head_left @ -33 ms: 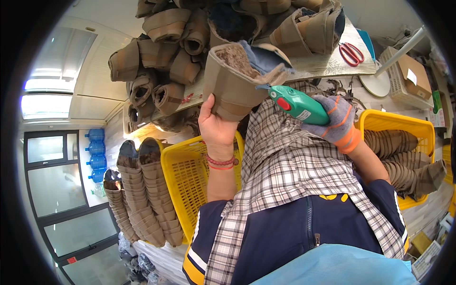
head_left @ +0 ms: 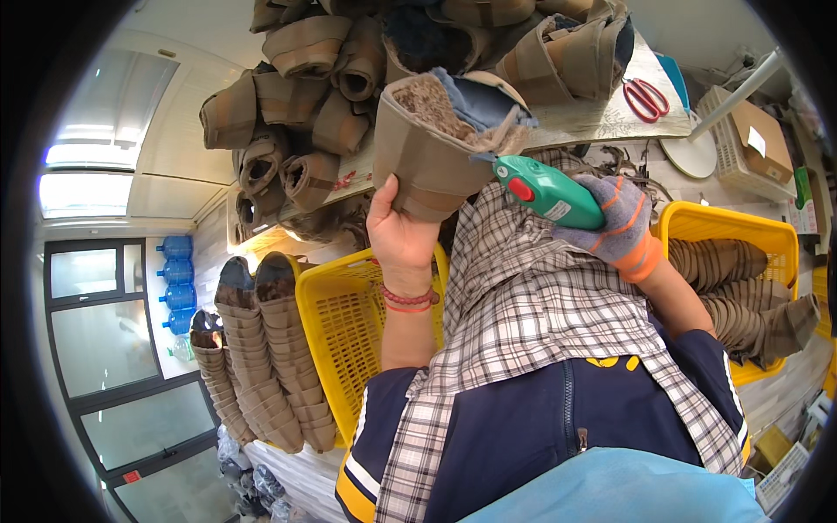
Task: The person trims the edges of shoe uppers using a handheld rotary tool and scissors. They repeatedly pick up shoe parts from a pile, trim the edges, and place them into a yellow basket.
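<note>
Brown fabric pieces [head_left: 305,44] lie heaped on the pale surface [head_left: 602,124], red scissors [head_left: 645,99] toward its right end. By its near edge, the left hand [head_left: 403,234] has a fleece-lined brown upper [head_left: 425,166] in its grip; the gloved right hand [head_left: 615,220] wraps its grip around a green power tool [head_left: 551,193], tip at the upper's rim.

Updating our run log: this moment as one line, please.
left hand: bare, holds fleece-lined shoe upper | right hand: gloved, grips green tool | red scissors: on table

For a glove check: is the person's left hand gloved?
No, the left hand is bare where it holds the tan fur-lined piece.
</note>
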